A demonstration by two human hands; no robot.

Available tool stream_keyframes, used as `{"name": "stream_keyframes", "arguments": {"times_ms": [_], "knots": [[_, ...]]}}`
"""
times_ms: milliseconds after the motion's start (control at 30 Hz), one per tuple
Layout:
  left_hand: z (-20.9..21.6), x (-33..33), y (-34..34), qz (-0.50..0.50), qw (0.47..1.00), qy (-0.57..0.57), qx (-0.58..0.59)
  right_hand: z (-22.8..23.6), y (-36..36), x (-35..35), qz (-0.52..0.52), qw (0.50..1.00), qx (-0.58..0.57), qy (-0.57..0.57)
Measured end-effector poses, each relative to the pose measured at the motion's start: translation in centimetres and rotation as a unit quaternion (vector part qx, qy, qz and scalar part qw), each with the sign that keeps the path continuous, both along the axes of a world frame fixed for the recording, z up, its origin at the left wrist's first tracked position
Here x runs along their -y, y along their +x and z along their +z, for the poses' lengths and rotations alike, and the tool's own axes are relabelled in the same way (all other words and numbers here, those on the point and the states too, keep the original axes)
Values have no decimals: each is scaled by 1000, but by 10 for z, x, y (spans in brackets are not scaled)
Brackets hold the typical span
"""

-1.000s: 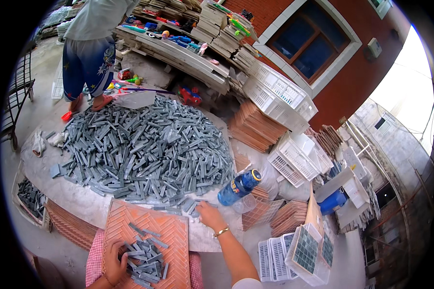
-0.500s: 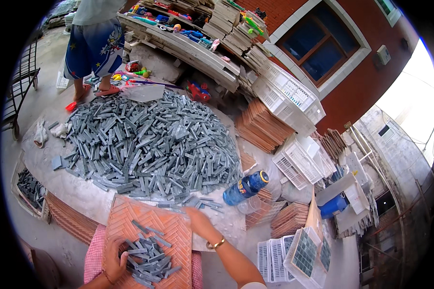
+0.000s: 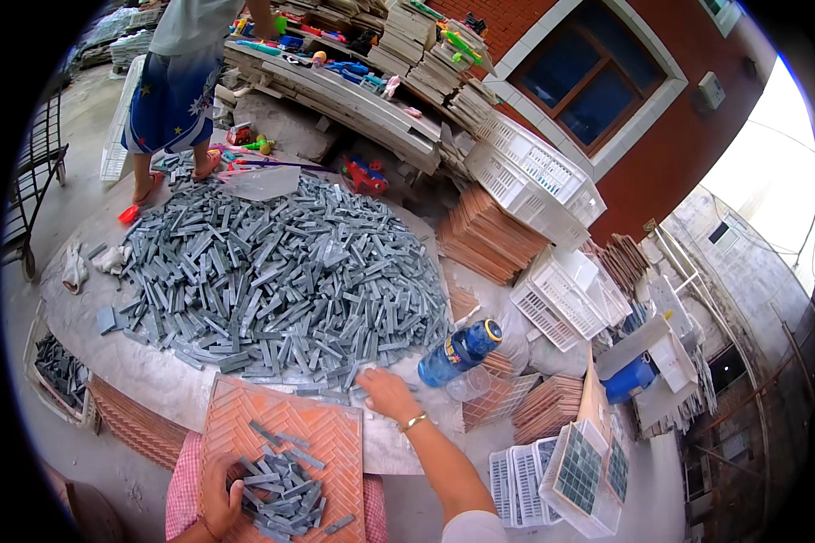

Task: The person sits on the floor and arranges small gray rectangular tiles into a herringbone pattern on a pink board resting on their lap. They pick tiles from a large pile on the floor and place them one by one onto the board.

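Grey stone strips, short and narrow, lie in a small loose heap (image 3: 290, 493) directly right of the left hand (image 3: 219, 493). That hand is half curled, thumb and fingers at the heap's left edge; whether it grips any strip cannot be told. The right hand (image 3: 388, 395) is farther out, palm down, fingers partly bent; what lies beneath the fingertips is hidden, so a hold cannot be confirmed.

Governing relation: a few loose grey strips (image 3: 330, 395) lie just left of the right hand, at the near edge of a broad grey mound of like strips (image 3: 290, 271). Their long axes run roughly left to right. The right hand is the nearer to these; the left is nearer to the small heap, whose strips point several ways.

The heap rests on an orange rectangular board with a herringbone relief (image 3: 340, 434), set at the near edge of a pale, dusty work surface (image 3: 172, 380). A blue plastic bottle with a dark cap (image 3: 453, 357) stands tilted in view, right of the mound.

Outward, right: white slatted plastic crates (image 3: 534, 172) and stacked orange boards (image 3: 489, 233). Far left: a standing person in blue patterned shorts (image 3: 167, 104). Far right: a red brick wall (image 3: 666, 172) with a brown-framed window (image 3: 598, 77).
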State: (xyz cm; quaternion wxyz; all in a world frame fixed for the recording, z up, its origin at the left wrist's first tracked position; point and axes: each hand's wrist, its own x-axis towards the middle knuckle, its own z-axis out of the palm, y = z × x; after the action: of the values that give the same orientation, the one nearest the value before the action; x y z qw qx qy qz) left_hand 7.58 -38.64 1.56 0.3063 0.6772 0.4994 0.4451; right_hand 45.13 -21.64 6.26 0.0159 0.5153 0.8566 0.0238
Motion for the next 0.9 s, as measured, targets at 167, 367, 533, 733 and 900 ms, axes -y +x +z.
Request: {"name": "stream_keyframes", "arguments": {"times_ms": [167, 367, 533, 733, 900], "knots": [[-11, -2, -4, -16, 996, -75, 47, 28, -67, 47, -13, 941, -170, -291], [-7, -4, 9, -11, 999, 7, 38, -18, 54, 13, -226, 974, -5, 32], [19, 4, 15, -10, 998, -24, 49, -3, 79, 17, -207, 978, 7, -31], [16, 2, 31, 23, 999, 47, -18, 1, 88, 15, -142, 989, -42, -32], [26, 2, 31, 4, 999, -39, 6, -2, 91, -12, -210, 970, -91, -80]]}}
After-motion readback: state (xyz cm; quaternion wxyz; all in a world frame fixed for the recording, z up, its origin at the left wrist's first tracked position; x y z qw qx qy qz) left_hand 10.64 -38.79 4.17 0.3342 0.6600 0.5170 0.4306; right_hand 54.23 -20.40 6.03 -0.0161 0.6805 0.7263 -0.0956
